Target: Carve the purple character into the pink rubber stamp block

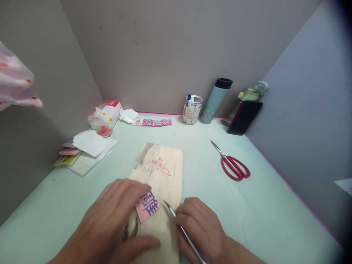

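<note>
The right hand (202, 225) has its fingers closed around the handle of a slim knife (188, 238), holding it much like a pen. This grip seems chosen for fine control, because the blade points forward over the wooden board (174, 179) and toward the pink block (148, 207) with blue characters. The board lies between the hands, probably so that the blade does not mark the tabletop (264, 223), and pink shavings (160, 167) are on its farther part. The scissors (235, 168) lie at the right, away from both hands, which seems to leave room for working.

The pink block lies over the board, tilted at an angle, its characters facing up. It is between the two hands, nearer to the left hand (110, 216). The left fingers are bent but not closed together: the fingertips reach the block's upper left edge, while the thumb is apart, below it. Whether they press on the block, I cannot tell. The knife tip is just beside the block's right edge, with a small gap.
</note>
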Motion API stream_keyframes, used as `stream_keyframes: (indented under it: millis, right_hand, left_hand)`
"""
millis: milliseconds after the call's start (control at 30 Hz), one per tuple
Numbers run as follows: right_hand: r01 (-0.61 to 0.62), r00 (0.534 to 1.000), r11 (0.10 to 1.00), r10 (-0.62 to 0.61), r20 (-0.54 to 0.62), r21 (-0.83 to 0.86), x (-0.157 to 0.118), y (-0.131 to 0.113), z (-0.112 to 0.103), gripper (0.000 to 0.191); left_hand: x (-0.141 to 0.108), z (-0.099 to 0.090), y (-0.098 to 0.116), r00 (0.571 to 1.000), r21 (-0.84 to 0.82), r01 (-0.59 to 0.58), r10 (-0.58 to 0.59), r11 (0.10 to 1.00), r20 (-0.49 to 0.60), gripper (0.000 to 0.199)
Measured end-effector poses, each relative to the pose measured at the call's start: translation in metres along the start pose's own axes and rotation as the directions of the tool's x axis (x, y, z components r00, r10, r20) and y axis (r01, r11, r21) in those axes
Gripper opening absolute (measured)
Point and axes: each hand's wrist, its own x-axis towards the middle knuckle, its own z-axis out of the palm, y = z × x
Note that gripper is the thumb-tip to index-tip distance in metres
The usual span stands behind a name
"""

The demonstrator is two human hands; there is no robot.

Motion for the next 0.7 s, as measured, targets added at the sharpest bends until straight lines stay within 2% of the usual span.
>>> stream_keyframes:
  millis: [67,100,300,500,567,600,633,700]
  right_hand:
    - [-0.014,0.999,1.0,0.014,-0.032,-0.01,0.001,0.0,0.001,0.016]
    - [-0.022,0.999,1.0,0.022,-0.044,-0.015,0.001,0.0,0.002,0.016]
    - [-0.012,1.0,1.0,0.012,-0.019,-0.007,0.0,0.0,0.007,0.012]
    - [-0.012,1.0,0.999,0.011,-0.015,-0.044,0.0,0.0,0.008,0.017]
    - [-0.089,0.994,0.996,0.09,-0.06,0.032,0.0,0.0,0.006,0.015]
    - [-0.165,0.983,0.982,0.172,-0.07,0.096,0.0,0.0,0.004,0.013]
    - [-0.26,0.96,0.951,0.273,-0.065,0.167,0.001,0.001,0.001,0.013]
    - [-0.463,0.873,0.84,0.488,-0.019,0.281,0.003,0.005,-0.008,0.011]
  left_hand:
    - [0.009,0.008,-0.007,0.998,0.019,0.011,-0.012,1.0,0.053,0.076]
    - [0.012,0.012,-0.01,0.996,0.028,0.014,-0.017,1.0,0.083,0.079]
    - [0.015,0.018,-0.023,0.977,-0.041,-0.054,0.061,0.998,0.206,0.061]
    - [0.018,0.021,-0.025,0.966,-0.154,0.067,-0.026,0.986,0.257,0.058]
    - [0.02,0.022,-0.023,0.974,-0.21,0.105,-0.058,0.972,0.221,0.054]
    - [0.021,0.022,-0.022,0.978,-0.236,0.118,-0.072,0.965,0.198,0.052]
    - [0.021,0.023,-0.021,0.98,-0.257,0.126,-0.081,0.958,0.179,0.051]
    - [0.023,0.023,-0.018,0.984,-0.292,0.133,-0.09,0.947,0.155,0.05]
